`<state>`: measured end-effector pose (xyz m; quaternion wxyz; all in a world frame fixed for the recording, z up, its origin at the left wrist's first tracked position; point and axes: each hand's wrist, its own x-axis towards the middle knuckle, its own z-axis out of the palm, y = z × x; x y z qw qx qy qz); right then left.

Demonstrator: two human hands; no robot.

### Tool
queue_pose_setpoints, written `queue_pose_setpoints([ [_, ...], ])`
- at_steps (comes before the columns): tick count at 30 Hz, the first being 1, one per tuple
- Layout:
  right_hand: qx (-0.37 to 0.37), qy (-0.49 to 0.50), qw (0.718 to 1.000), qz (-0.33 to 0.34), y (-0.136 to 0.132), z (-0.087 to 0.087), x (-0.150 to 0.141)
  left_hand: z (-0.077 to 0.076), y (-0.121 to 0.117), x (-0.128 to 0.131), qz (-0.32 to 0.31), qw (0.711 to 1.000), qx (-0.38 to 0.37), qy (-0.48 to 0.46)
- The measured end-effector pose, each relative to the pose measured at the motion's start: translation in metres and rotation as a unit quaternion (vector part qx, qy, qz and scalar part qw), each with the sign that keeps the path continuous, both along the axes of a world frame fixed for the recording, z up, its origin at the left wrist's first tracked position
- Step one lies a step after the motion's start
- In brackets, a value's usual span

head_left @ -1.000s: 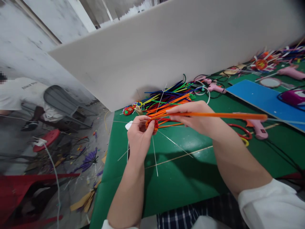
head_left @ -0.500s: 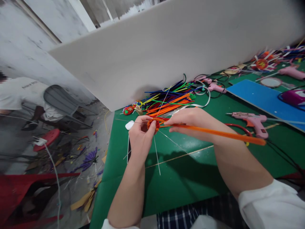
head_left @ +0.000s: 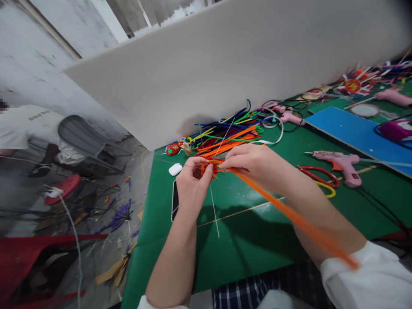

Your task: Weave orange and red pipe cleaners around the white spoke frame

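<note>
Between the thumb and fingers of my left hand [head_left: 195, 182] is a small round red-and-orange pipe cleaner piece [head_left: 210, 169]. Thin stiff wires [head_left: 214, 210] stick out from it in several directions. My right hand [head_left: 252, 162] is closed just to its right, pinching an orange pipe cleaner [head_left: 280, 205]. One end of that strand runs to the round piece; its long free end slants down over my right forearm. Below my left hand lies a phone [head_left: 175, 199], partly hidden, with a white rounded case [head_left: 175, 169] above it.
A heap of coloured pipe cleaners [head_left: 230, 137] lies along the white board [head_left: 225, 73]. Right of my hands are red-and-yellow-handled scissors [head_left: 322, 175], a pink glue gun [head_left: 346, 165] and a blue board [head_left: 350, 133]. At far left a person [head_left: 35, 128] sits by a grey chair [head_left: 80, 137].
My right hand has turned and shifted slightly left, closer to the round piece. The orange strand's free end has swung downward, and the scissors' handles now show more.
</note>
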<state>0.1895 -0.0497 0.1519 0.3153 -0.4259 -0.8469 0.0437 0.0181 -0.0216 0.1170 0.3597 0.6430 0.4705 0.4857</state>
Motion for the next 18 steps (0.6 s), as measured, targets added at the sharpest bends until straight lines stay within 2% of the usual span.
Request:
queue_pose_setpoints([
  [6,0.023,0.016,0.999,0.044,0.007,-0.012,0.001,0.001,-0.001,0.000,-0.010,1.000,-0.001,-0.009],
  [9,0.037,0.010,0.998,0.045,0.009,-0.016,0.000,0.001,-0.001,0.001,-0.008,1.000,0.002,-0.013],
  [15,0.004,-0.013,0.998,0.061,0.005,-0.011,-0.002,0.002,-0.001,0.001,-0.009,1.000,0.006,-0.018],
  [18,-0.006,-0.024,0.999,0.046,0.004,-0.010,-0.002,0.001,-0.002,0.001,-0.010,1.000,0.008,-0.018],
])
